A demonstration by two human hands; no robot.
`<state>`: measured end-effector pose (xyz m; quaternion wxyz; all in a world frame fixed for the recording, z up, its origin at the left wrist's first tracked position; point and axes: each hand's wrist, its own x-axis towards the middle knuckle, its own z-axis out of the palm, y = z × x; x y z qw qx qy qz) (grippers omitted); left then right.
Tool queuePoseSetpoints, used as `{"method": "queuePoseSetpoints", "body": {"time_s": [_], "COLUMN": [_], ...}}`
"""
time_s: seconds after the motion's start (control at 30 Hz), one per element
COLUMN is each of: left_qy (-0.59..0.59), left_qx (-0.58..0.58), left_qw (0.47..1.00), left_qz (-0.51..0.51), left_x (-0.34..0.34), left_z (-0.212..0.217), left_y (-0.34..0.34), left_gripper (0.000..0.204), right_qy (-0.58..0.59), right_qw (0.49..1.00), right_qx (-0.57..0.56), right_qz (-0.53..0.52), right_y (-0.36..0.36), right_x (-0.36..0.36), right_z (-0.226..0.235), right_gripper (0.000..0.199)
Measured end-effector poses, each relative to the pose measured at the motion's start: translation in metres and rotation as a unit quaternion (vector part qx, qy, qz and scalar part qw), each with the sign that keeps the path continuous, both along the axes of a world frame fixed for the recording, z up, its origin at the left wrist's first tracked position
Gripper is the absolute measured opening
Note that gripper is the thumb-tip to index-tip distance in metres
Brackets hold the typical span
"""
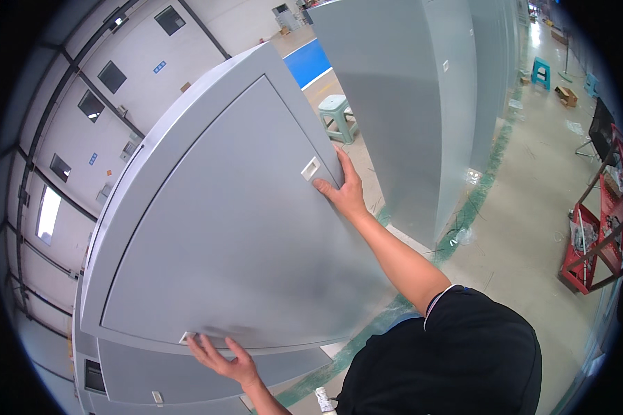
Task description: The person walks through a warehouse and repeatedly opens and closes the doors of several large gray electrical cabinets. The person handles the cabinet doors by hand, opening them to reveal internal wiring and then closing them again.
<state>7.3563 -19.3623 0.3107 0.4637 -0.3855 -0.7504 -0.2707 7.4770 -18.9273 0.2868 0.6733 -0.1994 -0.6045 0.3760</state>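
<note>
A large grey metal cabinet (pixel 208 228) with a flat door panel fills the space before me. My right hand (pixel 347 190) grips its right edge, thumb on the front face and fingers going round the side. Just beside that thumb sits a small white latch (pixel 311 169). My left hand (pixel 225 360) has its fingers spread at the door's lower edge, with fingertips at a second white latch (pixel 187 337); whether they press on it I cannot tell.
More tall grey cabinets (pixel 401 117) stand in a row to the right. Beyond are a pale green stool (pixel 336 111), a blue stool (pixel 540 72) and a red tool cart (pixel 580 252). A green strip (pixel 474 200) runs along the floor. Another grey cabinet section (pixel 208 380) shows below.
</note>
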Motion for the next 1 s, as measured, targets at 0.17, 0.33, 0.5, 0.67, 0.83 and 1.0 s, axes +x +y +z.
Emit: {"method": "queuePoseSetpoints", "body": {"time_s": [0.17, 0.33, 0.5, 0.67, 0.83, 1.0], "left_qy": [-0.091, -0.366, -0.424, -0.428, -0.394, -0.382], "left_qx": [0.162, 0.283, 0.324, 0.310, 0.320, 0.324], "left_qw": [0.971, 0.886, 0.843, 0.848, 0.859, 0.864], "left_qz": [0.150, -0.034, -0.068, -0.039, -0.061, -0.047], "left_x": [0.007, -0.026, -0.035, -0.047, -0.044, -0.051], "left_z": [0.021, 0.024, 0.009, 0.004, 0.001, -0.012], "left_y": [-0.006, -0.019, -0.011, -0.023, -0.012, -0.014], "left_gripper": [0.071, 0.065, 0.053, 0.052, 0.057, 0.059], "right_qy": [-0.076, -0.107, -0.108, -0.099, -0.121, -0.019], "right_qw": [0.984, 0.988, 0.970, 0.972, 0.971, 0.991], "right_qx": [-0.076, -0.026, -0.062, -0.062, -0.022, 0.045], "right_qz": [0.139, 0.112, 0.207, 0.205, 0.206, 0.122], "right_y": [0.005, 0.016, 0.021, 0.022, 0.033, 0.036], "right_x": [0.030, 0.029, 0.037, 0.035, 0.039, 0.045], "right_z": [0.030, 0.042, 0.052, 0.051, 0.050, 0.049], "right_gripper": [0.099, 0.104, 0.102, 0.095, 0.097, 0.093]}}
